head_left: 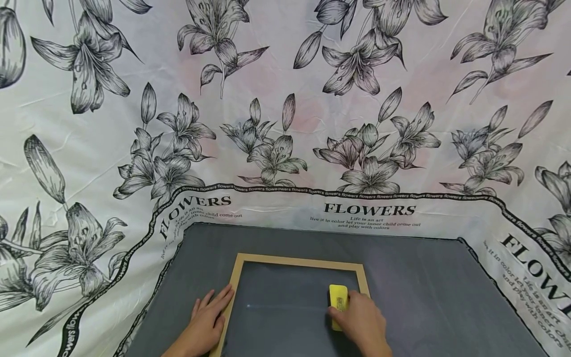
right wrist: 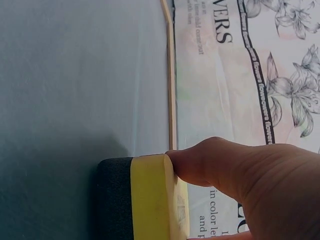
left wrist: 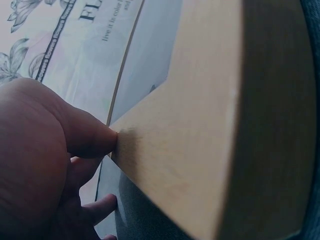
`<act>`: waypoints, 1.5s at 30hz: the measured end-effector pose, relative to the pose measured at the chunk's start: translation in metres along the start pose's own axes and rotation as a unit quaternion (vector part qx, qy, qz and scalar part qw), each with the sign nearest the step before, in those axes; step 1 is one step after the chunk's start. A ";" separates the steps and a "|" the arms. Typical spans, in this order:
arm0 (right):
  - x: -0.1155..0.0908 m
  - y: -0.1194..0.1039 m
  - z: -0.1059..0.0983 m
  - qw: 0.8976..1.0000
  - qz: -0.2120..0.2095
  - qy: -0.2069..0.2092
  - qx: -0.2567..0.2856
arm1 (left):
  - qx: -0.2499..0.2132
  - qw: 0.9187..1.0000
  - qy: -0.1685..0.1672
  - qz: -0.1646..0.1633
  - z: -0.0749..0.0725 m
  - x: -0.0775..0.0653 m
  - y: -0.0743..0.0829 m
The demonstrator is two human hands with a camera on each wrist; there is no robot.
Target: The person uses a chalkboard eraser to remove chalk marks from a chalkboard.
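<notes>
A chalkboard (head_left: pixel 276 282) with a light wooden frame (head_left: pixel 299 260) lies on a dark grey surface. My right hand (head_left: pixel 363 322) grips a blackboard eraser (head_left: pixel 338 297), thumb on one side of its yellow body. In the right wrist view the eraser's dark felt side (right wrist: pixel 115 200) faces the board, near the wooden rim. At the left side of the frame my left hand (head_left: pixel 202 320) rests with fingers extended against the wood. The left wrist view has the thumb (left wrist: pixel 92 135) pressed to the frame's edge. A faint pale line runs across the board left of the eraser.
The dark grey surface (head_left: pixel 424 282) extends around the board, bordered by a white cloth (head_left: pixel 267 213) printed with flowers and the word FLOWERS. That cloth also fills the far background and both sides.
</notes>
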State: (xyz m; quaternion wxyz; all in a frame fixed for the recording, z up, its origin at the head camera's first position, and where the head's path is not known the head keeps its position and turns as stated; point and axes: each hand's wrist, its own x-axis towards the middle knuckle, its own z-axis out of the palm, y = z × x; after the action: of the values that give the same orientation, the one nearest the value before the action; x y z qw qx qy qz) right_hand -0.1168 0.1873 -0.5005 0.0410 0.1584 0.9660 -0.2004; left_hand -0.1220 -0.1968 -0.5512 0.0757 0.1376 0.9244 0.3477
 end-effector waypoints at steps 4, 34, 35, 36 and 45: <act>0.001 0.003 -0.002 1.000 0.004 -0.009 0.000 | 0.001 1.000 0.000 -0.001 0.000 0.000 0.000; 0.003 0.010 -0.004 0.999 0.018 -0.025 -0.015 | -0.001 1.000 0.004 0.000 0.002 0.001 -0.001; 0.003 0.010 -0.004 0.999 0.018 -0.026 -0.015 | -0.001 1.000 0.005 0.001 0.002 0.001 -0.001; 0.003 0.010 -0.004 0.999 0.018 -0.027 -0.017 | -0.001 1.000 0.004 0.000 0.002 0.001 -0.001; 0.000 0.003 -0.003 0.999 0.010 -0.027 -0.015 | -0.008 1.000 -0.002 0.000 0.001 0.002 -0.001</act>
State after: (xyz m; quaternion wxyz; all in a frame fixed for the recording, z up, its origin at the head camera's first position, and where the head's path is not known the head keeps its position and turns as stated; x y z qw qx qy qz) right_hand -0.1157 0.1913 -0.4984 0.0714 0.1619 0.9657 -0.1901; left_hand -0.1234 -0.1963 -0.5531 0.0786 0.1373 0.9216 0.3544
